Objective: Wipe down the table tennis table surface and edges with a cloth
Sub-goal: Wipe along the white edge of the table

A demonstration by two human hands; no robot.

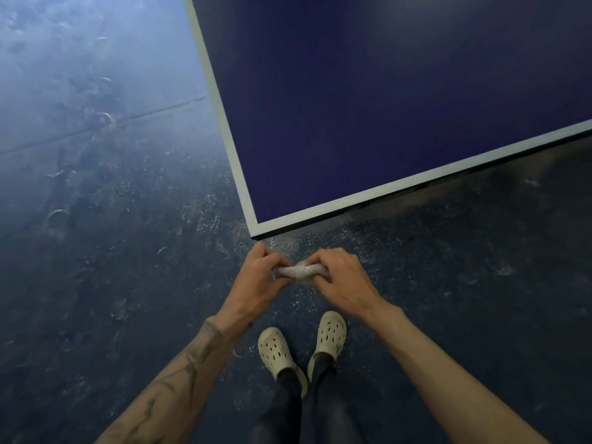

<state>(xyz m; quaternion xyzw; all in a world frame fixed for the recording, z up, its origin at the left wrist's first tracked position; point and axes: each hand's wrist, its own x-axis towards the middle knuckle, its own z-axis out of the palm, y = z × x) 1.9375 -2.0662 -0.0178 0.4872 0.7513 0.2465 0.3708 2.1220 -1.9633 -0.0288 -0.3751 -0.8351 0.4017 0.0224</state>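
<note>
You stand at the corner of the blue surface (384, 107), but the cloth (299, 271) is not on it. It is in the air in front of you, above the floor (96, 203) and just short of the corner, rolled into a short bundle.

The risk I see is this bundle. If you bring it to the surface rolled like this, only a narrow line of it will touch, and the wipe may leave strips uncleaned. I think it is better to open it flat first. If the cloth is wet and you wring it here, water can fall on the floor near your shoes (278, 350) and make it slippery. Whether it is wet I cannot tell. The white border (224, 123) is thin, so a quick pass may miss it.

Your left hand (261, 280) has its grip closed on the left end of the cloth, with the fingers curled around it. Your right hand (341, 280) does the same on the right end. Neither hand touches the surface.
</note>
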